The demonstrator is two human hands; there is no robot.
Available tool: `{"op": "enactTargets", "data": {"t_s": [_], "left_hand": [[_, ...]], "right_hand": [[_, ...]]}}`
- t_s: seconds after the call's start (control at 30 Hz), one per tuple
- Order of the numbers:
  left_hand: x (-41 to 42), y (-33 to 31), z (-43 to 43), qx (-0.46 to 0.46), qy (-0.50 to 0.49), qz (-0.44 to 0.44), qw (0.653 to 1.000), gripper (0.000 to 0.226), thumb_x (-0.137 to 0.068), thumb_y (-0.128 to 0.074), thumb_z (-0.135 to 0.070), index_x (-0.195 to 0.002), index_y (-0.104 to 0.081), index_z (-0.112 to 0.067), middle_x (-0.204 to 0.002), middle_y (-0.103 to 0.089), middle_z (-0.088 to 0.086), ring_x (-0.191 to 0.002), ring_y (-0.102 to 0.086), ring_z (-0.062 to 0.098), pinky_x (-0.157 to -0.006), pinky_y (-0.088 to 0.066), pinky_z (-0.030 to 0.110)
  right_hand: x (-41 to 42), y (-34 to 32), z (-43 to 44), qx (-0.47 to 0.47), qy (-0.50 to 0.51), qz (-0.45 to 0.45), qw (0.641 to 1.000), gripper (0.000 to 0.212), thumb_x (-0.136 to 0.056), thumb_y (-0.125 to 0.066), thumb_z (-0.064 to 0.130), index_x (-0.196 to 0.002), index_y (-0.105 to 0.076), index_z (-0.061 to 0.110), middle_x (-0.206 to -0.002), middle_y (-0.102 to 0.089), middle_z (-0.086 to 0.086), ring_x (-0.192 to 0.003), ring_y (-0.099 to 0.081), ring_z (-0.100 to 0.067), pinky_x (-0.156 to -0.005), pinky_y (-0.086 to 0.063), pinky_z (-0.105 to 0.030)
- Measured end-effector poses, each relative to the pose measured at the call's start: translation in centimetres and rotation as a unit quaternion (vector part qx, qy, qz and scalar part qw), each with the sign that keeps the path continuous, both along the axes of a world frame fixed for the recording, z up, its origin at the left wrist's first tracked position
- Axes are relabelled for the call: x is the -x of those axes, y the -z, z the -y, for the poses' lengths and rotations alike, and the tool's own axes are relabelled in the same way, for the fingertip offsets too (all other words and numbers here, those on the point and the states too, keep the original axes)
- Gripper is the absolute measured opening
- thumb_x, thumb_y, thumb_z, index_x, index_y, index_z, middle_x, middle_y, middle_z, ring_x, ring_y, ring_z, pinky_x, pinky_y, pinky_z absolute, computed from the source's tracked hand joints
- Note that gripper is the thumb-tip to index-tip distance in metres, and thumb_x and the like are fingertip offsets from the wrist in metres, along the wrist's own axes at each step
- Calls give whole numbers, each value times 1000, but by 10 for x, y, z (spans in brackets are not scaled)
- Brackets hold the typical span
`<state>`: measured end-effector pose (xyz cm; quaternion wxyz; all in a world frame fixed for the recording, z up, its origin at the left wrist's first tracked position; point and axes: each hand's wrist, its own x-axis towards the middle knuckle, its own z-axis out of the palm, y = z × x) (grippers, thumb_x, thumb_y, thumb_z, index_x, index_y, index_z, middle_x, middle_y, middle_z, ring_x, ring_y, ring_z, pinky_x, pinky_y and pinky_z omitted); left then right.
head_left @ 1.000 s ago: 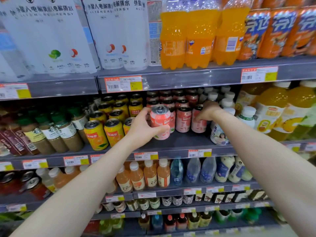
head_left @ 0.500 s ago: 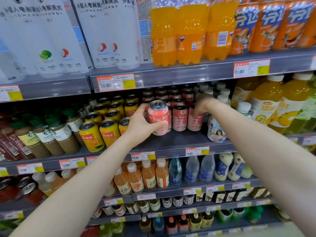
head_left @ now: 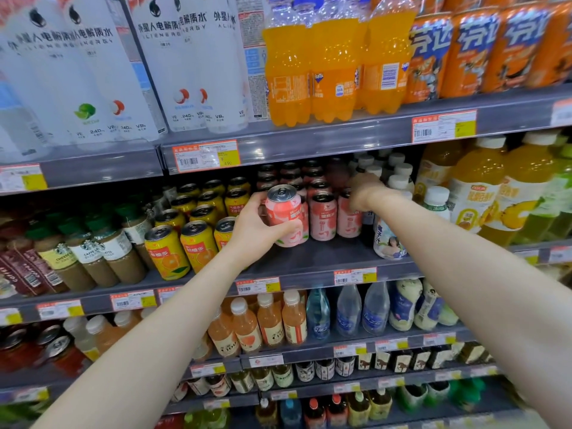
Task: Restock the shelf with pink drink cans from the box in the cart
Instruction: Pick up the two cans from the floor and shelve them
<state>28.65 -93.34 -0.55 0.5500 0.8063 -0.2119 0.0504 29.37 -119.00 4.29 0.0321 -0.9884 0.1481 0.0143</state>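
Item: pink can (head_left: 286, 216), going onto shelf (head_left: 309, 261).
My left hand (head_left: 257, 230) fingers are gripping it, now closer to the pink row (head_left: 323, 216); right hand (head_left: 363, 191) is reaching deeper, grip hidden.

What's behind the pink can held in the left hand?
Behind the held pink can, gripped by the left hand, more pink cans stand in rows running back into shadow. The can and hand cover the row directly behind; its count cannot be told.
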Motion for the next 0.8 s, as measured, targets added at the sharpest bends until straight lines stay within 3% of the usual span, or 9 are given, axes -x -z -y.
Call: {"op": "enactTargets", "data": {"t_s": [0.1,0.2,0.27,0.33,0.4,0.5,0.57,0.67,0.8], "left_hand": [[2,1,2,1,-11,3,1000,73,-69,-96,-30,-126,-52,-37,-121,-67,-14,-111,-66,4,-95,-59,33],[2,2,3,-2,-14,-2,1000,72,-70,-96,-30,-127,-53,-35,-122,-67,-13,-111,-66,4,-95,-59,34],[2,3,2,-8,-12,-10,1000,73,-68,-96,-33,-128,-55,-33,-122,-69,-10,-111,-67,6,-95,-59,36],[2,3,0,-17,-9,-18,1000,75,-65,-95,-38,-129,-58,-28,-121,-71,-9,-109,-69,8,-95,-60,39],[2,2,-4,-27,-2,-25,999,72,-66,-94,-36,-129,-59,-27,-118,-73,-8,-107,-71,8,-93,-61,39],[4,-5,-10,-42,26,-34,998,61,-75,-92,-24,-126,-59,-30,-115,-73,-10,-101,-71,-1,-84,-60,26],[5,-11,-16,-69,36,-37,996,60,-76,-92,-26,-125,-58,-31,-113,-72,-14,-99,-70,-7,-82,-58,21],[10,-19,-22,-102,18,-20,994,75,-77,-89,-31,-141,-51,-23,-127,-67,-11,-113,-67,5,-96,-58,33],[12,-34,-30,-193,-24,95,976,91,-80,-86,-39,-154,-37,-19,-134,-55,-11,-121,-55,6,-95,-44,21]], "right_hand": [[3,-5,-9,-25,-6,36,999,20,-86,-68,18,-105,-62,13,-96,-65,-7,-82,-61,-26,-65,-46,-29],[2,-15,-25,-89,-57,129,986,43,-87,-63,11,-129,-60,20,-116,-68,-8,-93,-63,-27,-71,-53,-33],[9,-25,-44,-214,-109,151,959,54,-88,-60,8,-140,-56,20,-128,-66,-5,-110,-64,-24,-86,-56,-33],[21,-37,-63,-324,-175,80,926,57,-87,-62,12,-144,-55,19,-130,-65,-1,-116,-64,-20,-97,-55,-32],[30,-44,-77,-314,-230,2,921,62,-80,-67,30,-140,-57,20,-126,-68,0,-110,-67,-18,-98,-56,-38],[32,-52,-86,-236,-260,-31,936,74,-71,-76,45,-140,-57,25,-123,-67,6,-105,-66,-13,-92,-58,-34],[31,-56,-90,-211,-274,-30,938,72,-72,-81,46,-138,-58,27,-121,-67,8,-103,-66,-12,-89,-59,-34],[25,-59,-95,-204,-268,-8,942,67,-72,-84,50,-130,-62,27,-118,-66,9,-99,-65,-10,-81,-58,-28],[11,-54,-108,-187,-243,30,951,51,-71,-79,51,-109,-69,19,-100,-72,-2,-83,-67,-18,-63,-50,-29]]}}
